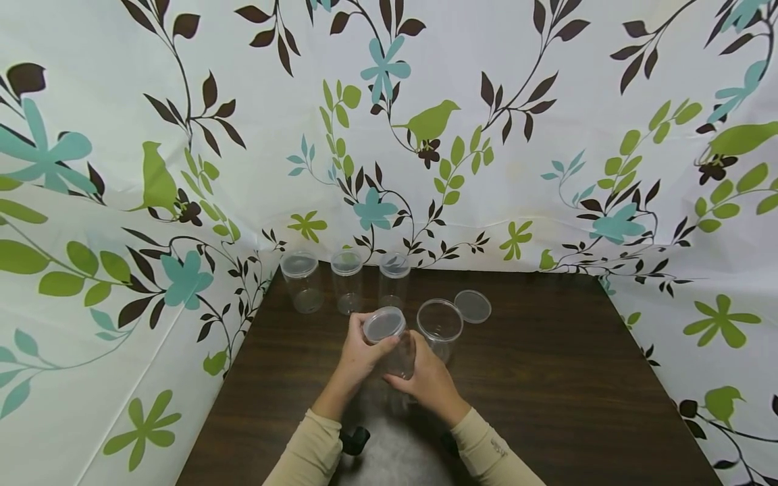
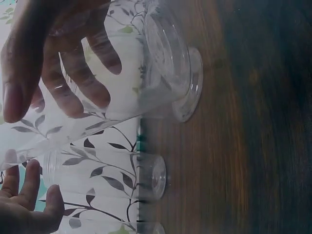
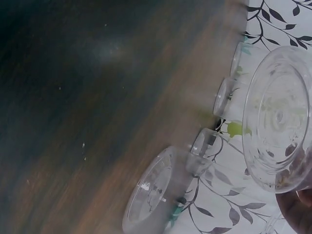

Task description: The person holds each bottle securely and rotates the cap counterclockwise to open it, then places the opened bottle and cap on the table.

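Both hands hold one clear plastic jar above the table, tilted, with a translucent lid on its top. My left hand grips it near the lid, thumb across the near side. Lower down, my right hand is wrapped round the jar's right side; its fingers show through the plastic in the left wrist view. The held jar's round base faces the right wrist camera. Just behind my right hand stands a lidless jar, and a loose lid lies beside it on the table.
Three lidded clear jars stand in a row along the back left edge: a left one, a middle one and a right one. The dark wooden table meets a patterned cloth behind and at the sides.
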